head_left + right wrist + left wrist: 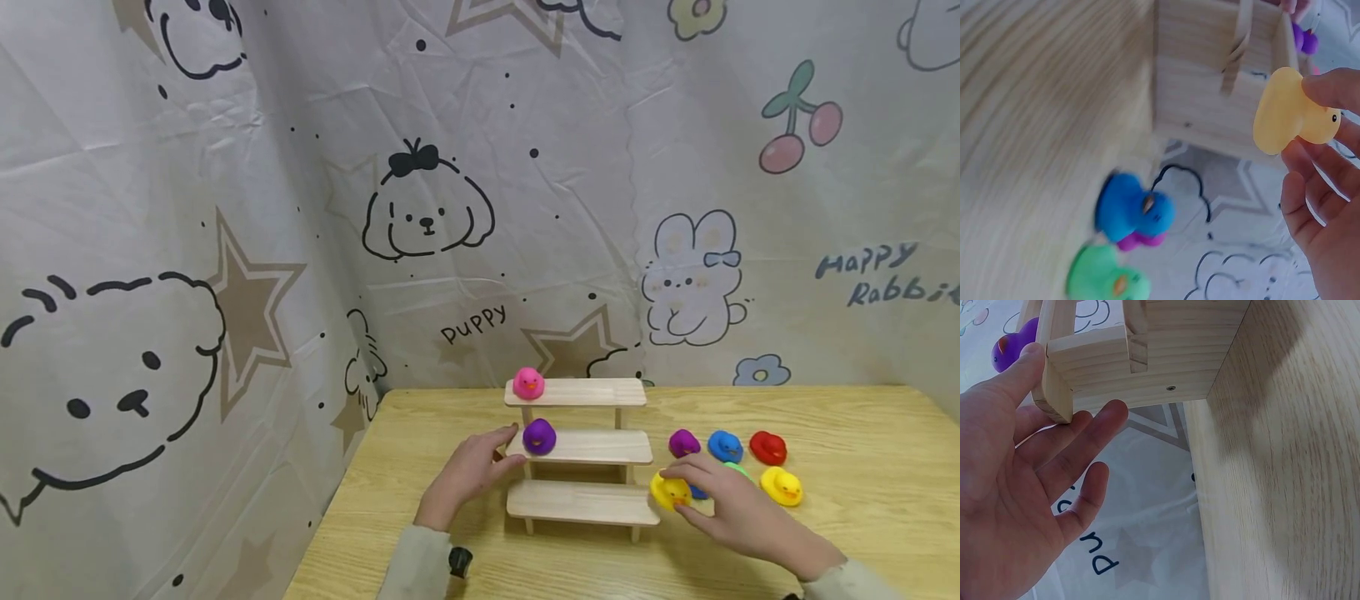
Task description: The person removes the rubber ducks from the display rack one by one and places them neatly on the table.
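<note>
A three-tier wooden shelf stand (592, 448) stands on the table. My left hand (468, 471) grips the left end of its middle tier; in the left wrist view the thumb lies by the purple rubber duck (1015, 349) and other fingers pass beneath the board. That purple duck (539, 437) sits at the left of the middle tier, and a pink duck (528, 384) sits at the left of the top tier. With thumb and fingers, my right hand (738, 504) pinches a yellow rubber duck (666, 492) near the bottom tier's right end, raised off the table in the right wrist view.
Right of the stand lie more ducks: magenta (683, 442), blue (725, 447), red (768, 448) and another yellow one (782, 486). A green duck (739, 469) and a dark blue duck (699, 491) are partly hidden by my right hand. A printed curtain (570, 208) hangs behind the table (862, 500).
</note>
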### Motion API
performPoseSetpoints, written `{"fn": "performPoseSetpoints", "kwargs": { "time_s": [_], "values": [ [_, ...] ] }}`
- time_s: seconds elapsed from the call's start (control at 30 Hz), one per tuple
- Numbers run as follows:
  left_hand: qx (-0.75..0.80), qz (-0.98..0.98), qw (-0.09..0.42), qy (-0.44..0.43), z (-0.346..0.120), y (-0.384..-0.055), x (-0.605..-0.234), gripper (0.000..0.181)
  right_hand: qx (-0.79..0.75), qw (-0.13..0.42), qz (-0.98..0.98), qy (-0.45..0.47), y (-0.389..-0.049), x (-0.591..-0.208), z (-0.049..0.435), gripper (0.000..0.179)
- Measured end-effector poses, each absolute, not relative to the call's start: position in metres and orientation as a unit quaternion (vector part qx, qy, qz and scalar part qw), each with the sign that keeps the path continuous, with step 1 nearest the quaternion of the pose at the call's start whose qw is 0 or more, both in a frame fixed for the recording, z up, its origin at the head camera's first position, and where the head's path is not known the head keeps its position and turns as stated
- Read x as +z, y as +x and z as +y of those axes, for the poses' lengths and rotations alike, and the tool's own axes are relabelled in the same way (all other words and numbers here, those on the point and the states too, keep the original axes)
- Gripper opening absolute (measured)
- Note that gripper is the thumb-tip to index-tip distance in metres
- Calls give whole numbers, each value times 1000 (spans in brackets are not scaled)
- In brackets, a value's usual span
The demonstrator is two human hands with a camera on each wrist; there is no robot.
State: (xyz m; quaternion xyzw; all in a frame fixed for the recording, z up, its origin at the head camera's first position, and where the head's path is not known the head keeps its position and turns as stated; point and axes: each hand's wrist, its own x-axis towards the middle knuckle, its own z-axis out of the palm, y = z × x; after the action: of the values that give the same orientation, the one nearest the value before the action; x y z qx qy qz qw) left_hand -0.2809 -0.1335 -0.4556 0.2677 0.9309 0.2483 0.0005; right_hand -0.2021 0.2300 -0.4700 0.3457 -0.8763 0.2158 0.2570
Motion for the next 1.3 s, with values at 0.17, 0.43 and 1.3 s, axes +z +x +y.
{"fn": "performPoseSetpoints", "kwargs": {
  "time_s": [0.17, 0.43, 1.3],
  "values": [
    [250, 931, -1, 267, -132, -281, -455, 59, 206, 264, -885, 325, -200, -476, 246, 50],
    [253, 931, -2, 263, -133, -280, -455, 60, 187, 203, -923, 269, -193, -484, 263, 43],
    [250, 934, 6, 256, -131, -278, -452, 60, 207, 44, -942, 262, -204, -501, 278, 36]
  ]
}}
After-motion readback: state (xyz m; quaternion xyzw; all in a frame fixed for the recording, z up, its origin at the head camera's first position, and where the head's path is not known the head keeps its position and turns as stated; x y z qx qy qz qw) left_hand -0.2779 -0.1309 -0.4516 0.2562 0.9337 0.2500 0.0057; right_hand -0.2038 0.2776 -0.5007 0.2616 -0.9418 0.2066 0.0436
